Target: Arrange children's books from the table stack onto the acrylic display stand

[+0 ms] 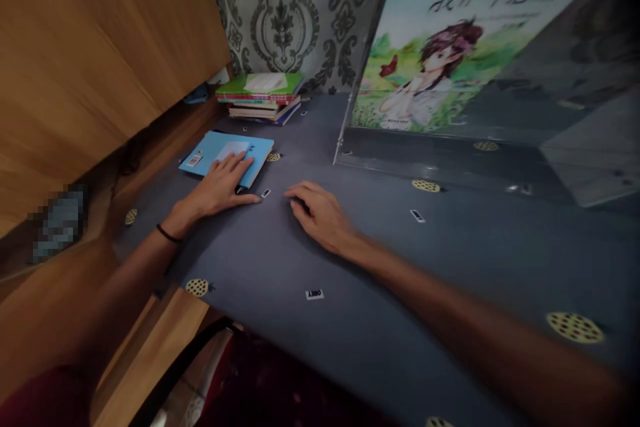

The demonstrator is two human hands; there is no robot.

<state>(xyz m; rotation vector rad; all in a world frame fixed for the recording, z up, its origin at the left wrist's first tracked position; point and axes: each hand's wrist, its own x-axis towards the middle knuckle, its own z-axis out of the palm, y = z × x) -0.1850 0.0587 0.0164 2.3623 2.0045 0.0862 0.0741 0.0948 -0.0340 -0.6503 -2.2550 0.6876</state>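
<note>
My left hand (pixel 223 183) lies over the near edge of a blue book (pixel 210 147), its fingers stretched across the cover and its thumb pointing out over the cloth. The book is closed and shows a white barcode label at its left corner. A dark band circles my left wrist. To the right, my right hand (pixel 320 213) rests on the grey-blue tablecloth (pixel 265 260) with the fingers loosely bent. A gap shows between its thumb and fingers, and nothing is visible in it.
A stack of books (pixel 263 97) with a green one on top stands against the patterned wall. At the back right is a large clear-fronted case (pixel 345 113) with an illustrated picture (pixel 440 80). A wooden cabinet (pixel 110 27) borders the left side.
</note>
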